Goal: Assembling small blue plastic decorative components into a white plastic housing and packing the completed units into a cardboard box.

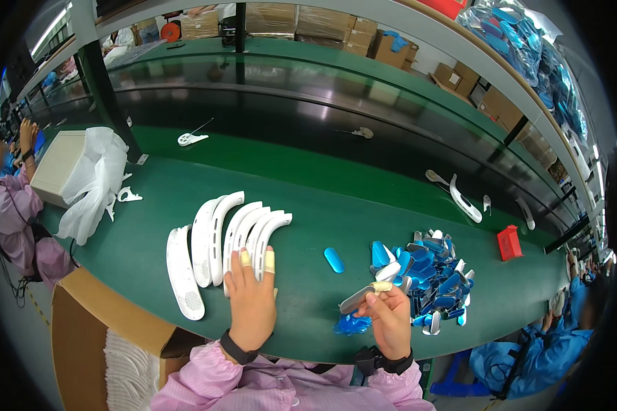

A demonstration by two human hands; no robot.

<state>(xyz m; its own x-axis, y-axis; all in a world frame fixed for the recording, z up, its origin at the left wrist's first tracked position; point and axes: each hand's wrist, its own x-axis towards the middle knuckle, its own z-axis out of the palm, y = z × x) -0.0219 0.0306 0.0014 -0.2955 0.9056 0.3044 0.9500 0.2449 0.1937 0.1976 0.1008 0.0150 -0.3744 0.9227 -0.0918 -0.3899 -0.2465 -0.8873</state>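
Several white curved plastic shells (228, 229) lie side by side on the green table, left of centre; the leftmost shows a patch of small holes. My left hand (251, 308) rests with fingers stretched over the near ends of the right-hand shells. Between the thumb and fingers of my right hand (391, 325) is a small oval silver-grey plate (356, 299), held tilted. Yellow wraps cover some fingertips on both hands. Just right of it spreads a heap of oval plates with blue film (439, 281). One blue oval plate (334, 260) lies alone between my hands.
Crumpled blue film (352, 325) lies below my right hand. A red bin (509, 243) stands at the right. Farther left is a pale box (58, 168) with white wrapping. A dark conveyor belt (281, 123) carries loose white parts. An open carton (82, 335) sits at lower left; people work on both sides.
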